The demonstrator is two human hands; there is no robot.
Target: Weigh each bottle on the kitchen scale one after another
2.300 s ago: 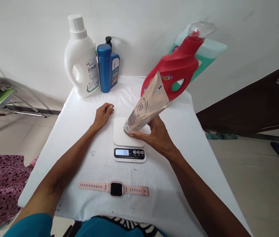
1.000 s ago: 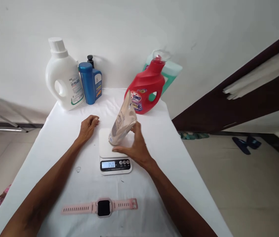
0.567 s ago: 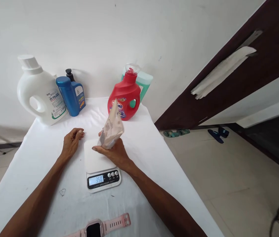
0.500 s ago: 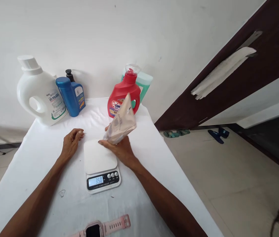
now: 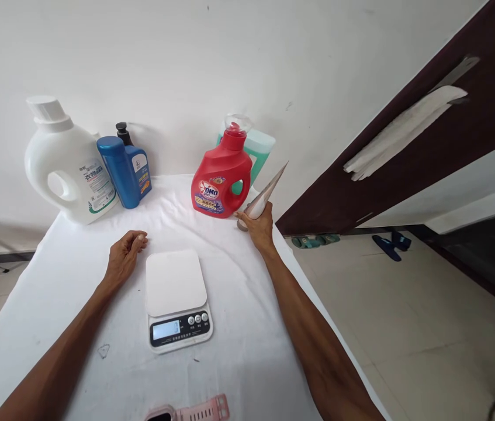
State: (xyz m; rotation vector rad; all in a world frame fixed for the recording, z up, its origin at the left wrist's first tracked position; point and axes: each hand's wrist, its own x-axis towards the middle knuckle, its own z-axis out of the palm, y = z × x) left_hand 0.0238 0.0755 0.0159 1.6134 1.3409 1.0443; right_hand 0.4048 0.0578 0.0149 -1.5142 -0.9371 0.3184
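My right hand (image 5: 261,227) is wrapped round the lower part of a pale stand-up pouch (image 5: 259,202), just right of the red OMO detergent bottle (image 5: 221,175). The pouch is seen edge-on, its pointed top leaning right; my fingers hide part of its base. My left hand (image 5: 125,255) rests on the white cloth with its fingers curled in and nothing seen in them. Between my arms lies a white digital kitchen scale (image 5: 176,283), its platform bare and its lit display (image 5: 166,330) seeming to read 0.
A white detergent jug (image 5: 65,164) and a blue bottle (image 5: 120,169) stand back left, a dark pump bottle (image 5: 123,133) behind. A green bottle (image 5: 261,149) is behind the red one. A pink-strapped watch (image 5: 198,411) lies at the near edge. The cloth-covered table (image 5: 238,327) ends at right.
My right hand has carried the pouch from above the scale to the back right, beside the red bottle. The display went from 350 to about 0. My left hand stays put.
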